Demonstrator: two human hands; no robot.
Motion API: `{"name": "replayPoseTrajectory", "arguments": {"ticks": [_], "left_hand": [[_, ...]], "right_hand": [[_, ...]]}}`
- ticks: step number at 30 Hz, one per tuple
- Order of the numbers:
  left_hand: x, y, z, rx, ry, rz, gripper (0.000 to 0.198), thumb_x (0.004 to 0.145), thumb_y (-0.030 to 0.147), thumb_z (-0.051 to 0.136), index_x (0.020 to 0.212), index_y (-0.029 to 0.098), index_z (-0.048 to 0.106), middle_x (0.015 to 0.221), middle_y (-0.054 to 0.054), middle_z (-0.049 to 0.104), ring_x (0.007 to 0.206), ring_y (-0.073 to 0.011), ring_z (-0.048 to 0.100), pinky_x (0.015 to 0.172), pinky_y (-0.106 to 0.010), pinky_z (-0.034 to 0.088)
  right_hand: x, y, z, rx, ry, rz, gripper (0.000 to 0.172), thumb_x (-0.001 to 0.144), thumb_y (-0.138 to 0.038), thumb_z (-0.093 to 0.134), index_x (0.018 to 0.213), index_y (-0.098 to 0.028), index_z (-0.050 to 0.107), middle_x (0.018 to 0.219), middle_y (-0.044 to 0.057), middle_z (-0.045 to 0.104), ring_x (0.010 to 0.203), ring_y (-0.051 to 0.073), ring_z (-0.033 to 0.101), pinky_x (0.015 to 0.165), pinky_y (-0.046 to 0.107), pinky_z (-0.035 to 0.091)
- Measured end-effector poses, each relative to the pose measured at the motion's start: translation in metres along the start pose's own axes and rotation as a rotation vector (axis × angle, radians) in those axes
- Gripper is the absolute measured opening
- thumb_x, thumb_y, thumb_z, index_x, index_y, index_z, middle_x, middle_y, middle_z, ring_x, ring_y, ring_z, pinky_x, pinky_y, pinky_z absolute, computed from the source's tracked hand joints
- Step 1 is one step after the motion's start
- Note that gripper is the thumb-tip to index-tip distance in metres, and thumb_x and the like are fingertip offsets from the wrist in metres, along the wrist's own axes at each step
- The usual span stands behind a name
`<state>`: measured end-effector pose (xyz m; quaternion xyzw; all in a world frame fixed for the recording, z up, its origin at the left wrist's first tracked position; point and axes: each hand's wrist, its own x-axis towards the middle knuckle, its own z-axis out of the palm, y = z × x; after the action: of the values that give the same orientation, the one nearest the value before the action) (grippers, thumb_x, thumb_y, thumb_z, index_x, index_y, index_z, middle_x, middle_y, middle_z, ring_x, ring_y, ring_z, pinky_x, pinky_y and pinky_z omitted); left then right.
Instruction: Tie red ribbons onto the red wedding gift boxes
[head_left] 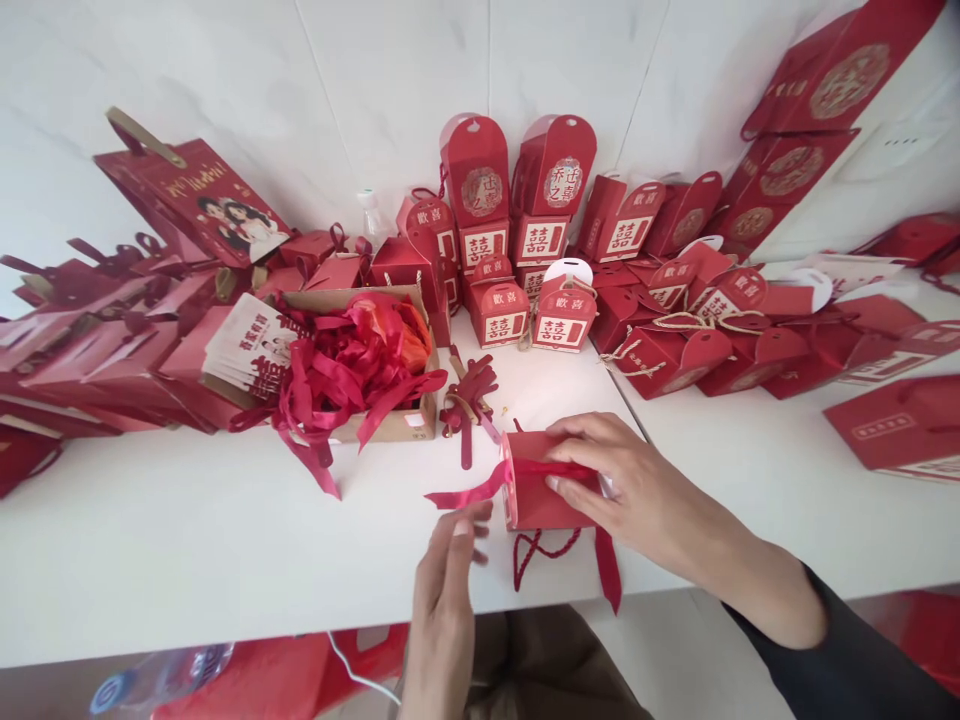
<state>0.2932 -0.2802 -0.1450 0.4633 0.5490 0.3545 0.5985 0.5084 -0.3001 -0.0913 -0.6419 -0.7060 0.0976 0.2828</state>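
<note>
Left end of the bench (187,540): a pile of flat red paper bags (97,330) is lying heaped toward the back edge. Just right of it a cardboard box (397,425) is sitting mid-bench, overflowing with loose red ribbons (352,360). A small bundle of ribbon offcuts (469,395) is lying beside its right wall.

At the front edge, the left hand (446,590) is reaching up with fingers narrow and close together at the loose end of a ribbon (465,493); cannot tell if it is actually pinching it. That ribbon is running right across the small red box (536,500), which is sitting near the front edge, centre-right, its cord handle (544,550) dangling over the edge. The right hand (637,490) is clamping the box, thumb behind, fingers pressing the ribbon down on top.

Step in hand, by the look of it: wrapping the ribbon round the box. The next move is calling for a pinned box and a taut ribbon.

Assembled red boxes (517,310) are standing along the back edge; flat boxes (892,425) are lying at the right end.
</note>
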Motion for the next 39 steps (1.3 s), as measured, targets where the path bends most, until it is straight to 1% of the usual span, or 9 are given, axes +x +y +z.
{"name": "replayPoseTrajectory", "arguments": {"ticks": [2, 5, 9, 13, 20, 24, 28, 32, 39], "left_hand": [[0.008, 0.000, 0.007, -0.002, -0.015, -0.019, 0.048, 0.091, 0.065, 0.060, 0.119, 0.030, 0.076, 0.133, -0.009, 0.069, 0.122, -0.0301, 0.062, 0.103, -0.043, 0.050], [0.021, 0.002, 0.020, -0.173, -0.081, 0.010, 0.048, 0.090, 0.061, 0.066, 0.126, 0.030, 0.071, 0.144, -0.007, 0.062, 0.137, -0.0308, 0.052, 0.110, -0.043, 0.046], [0.028, 0.014, 0.032, -0.360, -0.125, 0.177, 0.026, 0.094, 0.048, 0.067, 0.107, 0.026, 0.074, 0.111, -0.003, 0.074, 0.109, -0.0193, 0.064, 0.092, -0.029, 0.052], [0.026, 0.024, 0.033, -0.459, -0.090, 0.189, 0.022, 0.096, 0.043, 0.067, 0.085, 0.023, 0.068, 0.089, 0.004, 0.071, 0.087, -0.0107, 0.064, 0.081, -0.020, 0.053], [0.021, 0.028, 0.032, -0.561, 0.092, 0.235, 0.023, 0.090, 0.043, 0.072, 0.085, 0.020, 0.071, 0.082, -0.001, 0.077, 0.079, -0.0153, 0.073, 0.084, -0.031, 0.063], [0.020, 0.032, 0.028, -0.542, 0.098, 0.227, 0.031, 0.093, 0.047, 0.066, 0.082, 0.018, 0.072, 0.080, -0.007, 0.079, 0.081, -0.0201, 0.076, 0.079, -0.034, 0.064], [0.018, 0.034, 0.021, -0.574, 0.113, 0.221, 0.027, 0.092, 0.045, 0.067, 0.081, 0.020, 0.069, 0.081, -0.002, 0.078, 0.078, -0.0189, 0.076, 0.075, -0.035, 0.066], [0.014, 0.035, 0.020, -0.510, 0.096, 0.273, 0.022, 0.095, 0.040, 0.064, 0.085, 0.021, 0.066, 0.081, -0.001, 0.077, 0.082, -0.0190, 0.075, 0.078, -0.034, 0.065], [0.006, 0.029, 0.026, -0.340, 0.021, 0.412, 0.016, 0.100, 0.040, 0.060, 0.098, 0.024, 0.058, 0.105, -0.003, 0.078, 0.102, -0.0207, 0.074, 0.090, -0.033, 0.058]], "right_hand": [[0.000, -0.001, 0.001, 0.004, -0.002, -0.008, 0.012, 0.093, -0.009, 0.064, 0.096, -0.017, 0.072, 0.116, 0.014, 0.068, 0.112, 0.028, 0.066, 0.100, 0.046, 0.058], [-0.001, -0.002, 0.003, 0.014, -0.005, -0.021, 0.014, 0.092, -0.006, 0.063, 0.096, -0.017, 0.072, 0.115, 0.015, 0.067, 0.112, 0.028, 0.066, 0.098, 0.045, 0.059], [-0.002, -0.001, 0.004, 0.040, 0.006, -0.024, 0.016, 0.092, -0.005, 0.062, 0.098, -0.017, 0.071, 0.116, 0.015, 0.066, 0.112, 0.028, 0.065, 0.099, 0.046, 0.059], [-0.004, -0.002, 0.005, 0.055, -0.013, 0.000, 0.013, 0.092, -0.008, 0.063, 0.090, -0.018, 0.069, 0.119, 0.014, 0.065, 0.116, 0.029, 0.063, 0.103, 0.047, 0.057], [-0.006, -0.009, 0.009, 0.088, -0.080, 0.019, 0.021, 0.091, -0.002, 0.056, 0.093, -0.019, 0.068, 0.123, 0.013, 0.064, 0.122, 0.027, 0.061, 0.106, 0.043, 0.055], [-0.017, -0.014, 0.004, 0.181, -0.100, 0.092, 0.035, 0.094, -0.011, 0.057, 0.126, -0.025, 0.064, 0.141, 0.010, 0.056, 0.134, 0.024, 0.054, 0.116, 0.042, 0.047], [-0.042, -0.007, -0.004, 0.399, -0.057, 0.251, 0.064, 0.098, -0.044, 0.065, 0.155, -0.047, 0.034, 0.166, -0.002, 0.034, 0.153, 0.025, 0.031, 0.124, 0.047, 0.034], [-0.066, 0.007, -0.001, 0.594, 0.094, 0.542, 0.042, 0.105, -0.056, 0.049, 0.146, -0.046, 0.046, 0.154, 0.001, 0.049, 0.138, 0.025, 0.052, 0.112, 0.043, 0.047], [-0.061, 0.003, 0.000, 0.654, -0.080, 0.544, 0.031, 0.107, -0.052, 0.044, 0.115, -0.028, 0.063, 0.110, 0.004, 0.066, 0.090, 0.022, 0.063, 0.090, 0.038, 0.052]]}}
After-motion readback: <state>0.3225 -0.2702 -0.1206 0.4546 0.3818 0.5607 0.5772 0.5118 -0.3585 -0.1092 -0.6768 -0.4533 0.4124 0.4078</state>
